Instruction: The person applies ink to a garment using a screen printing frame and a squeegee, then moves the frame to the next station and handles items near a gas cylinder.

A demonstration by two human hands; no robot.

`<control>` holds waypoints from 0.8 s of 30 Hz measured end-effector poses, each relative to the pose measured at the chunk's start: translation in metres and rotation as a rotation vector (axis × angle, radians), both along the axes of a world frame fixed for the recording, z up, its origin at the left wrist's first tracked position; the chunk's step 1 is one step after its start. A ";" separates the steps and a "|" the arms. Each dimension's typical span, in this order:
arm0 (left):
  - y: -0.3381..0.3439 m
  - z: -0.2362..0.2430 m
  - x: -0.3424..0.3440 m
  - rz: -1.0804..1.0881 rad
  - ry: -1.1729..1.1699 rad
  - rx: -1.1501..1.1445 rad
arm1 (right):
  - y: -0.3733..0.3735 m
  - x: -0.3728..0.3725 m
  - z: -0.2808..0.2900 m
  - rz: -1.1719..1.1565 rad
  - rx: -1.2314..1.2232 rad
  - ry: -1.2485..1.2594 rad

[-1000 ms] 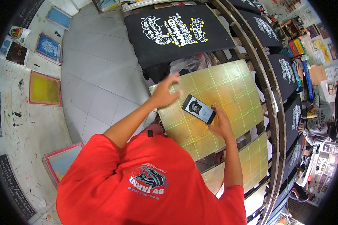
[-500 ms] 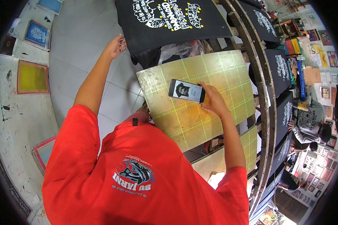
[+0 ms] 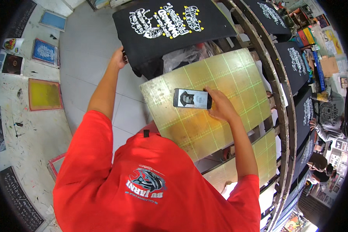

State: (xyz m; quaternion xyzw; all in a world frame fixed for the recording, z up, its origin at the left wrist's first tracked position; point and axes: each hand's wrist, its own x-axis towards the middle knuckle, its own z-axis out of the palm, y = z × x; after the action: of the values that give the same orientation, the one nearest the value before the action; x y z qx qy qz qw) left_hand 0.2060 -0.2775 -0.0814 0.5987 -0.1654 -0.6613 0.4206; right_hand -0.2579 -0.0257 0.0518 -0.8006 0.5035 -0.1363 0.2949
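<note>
My right hand (image 3: 221, 104) grips a smartphone (image 3: 192, 99) by its right end, above a yellowish printing board with green grid lines (image 3: 236, 77). On the phone's screen is a picture of a black T-shirt. My left hand (image 3: 120, 58) is at the left edge of a black T-shirt (image 3: 143, 48) spread over a board at the top. Its fingers curl at the cloth's edge, and the fingertips are partly hidden. White lettering and cartoon figures with small yellow stars are printed on that T-shirt.
Dark metal rails (image 3: 284, 112) curve along the right, with more printed black T-shirts (image 3: 295, 62) beyond. A second gridded board (image 3: 265, 150) lies nearer me. Framed screens, one yellow (image 3: 45, 94), line the left wall. Another person (image 3: 328, 116) stands at the far right.
My left hand, apart from the T-shirt with fingers spread before, has come to its edge and curled. The phone has turned slightly more level in my right hand. The whole view has shifted.
</note>
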 end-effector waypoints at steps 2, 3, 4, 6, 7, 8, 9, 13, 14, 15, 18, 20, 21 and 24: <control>-0.006 0.002 -0.002 0.024 0.018 -0.081 | 0.004 -0.001 -0.002 -0.037 0.020 0.004; -0.009 -0.002 0.003 0.047 0.029 -0.122 | 0.005 0.000 0.000 -0.044 0.030 0.009; -0.017 -0.008 0.014 0.041 0.025 -0.110 | 0.007 0.002 0.001 -0.053 0.007 0.023; -0.019 -0.011 0.011 0.094 -0.004 -0.114 | 0.014 0.006 0.002 -0.078 -0.024 0.057; -0.021 -0.012 0.011 0.121 -0.019 -0.116 | 0.017 0.008 0.003 -0.135 -0.014 0.039; -0.019 -0.012 0.010 0.147 -0.002 -0.108 | 0.022 0.011 0.005 -0.190 0.002 0.022; -0.017 -0.011 0.011 0.164 -0.023 -0.132 | 0.028 0.013 0.006 -0.246 0.017 0.005; -0.012 -0.002 0.021 0.188 -0.087 -0.246 | 0.067 0.020 0.006 -0.460 -0.023 -0.020; -0.011 0.004 0.022 0.179 -0.098 -0.279 | 0.081 0.017 0.000 -0.496 -0.033 -0.033; -0.010 0.009 0.022 0.183 -0.105 -0.278 | 0.094 0.018 -0.002 -0.535 -0.040 -0.044; -0.011 0.018 0.028 0.175 -0.121 -0.278 | 0.133 0.028 -0.001 -0.617 -0.073 -0.072; -0.015 0.016 0.037 0.140 -0.119 -0.276 | 0.156 0.042 0.005 -0.666 -0.062 -0.034; -0.015 0.018 0.035 0.138 -0.091 -0.280 | 0.167 0.048 0.006 -0.696 -0.056 -0.014; -0.014 0.012 0.039 0.108 -0.080 -0.283 | 0.195 0.061 0.001 -0.738 -0.052 -0.022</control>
State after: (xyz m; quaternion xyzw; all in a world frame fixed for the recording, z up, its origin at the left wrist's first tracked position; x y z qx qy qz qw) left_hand 0.2449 -0.2916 -0.0689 0.5672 -0.2412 -0.5836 0.5288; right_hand -0.1970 0.1694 0.0525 -0.5708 0.7515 -0.2548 0.2109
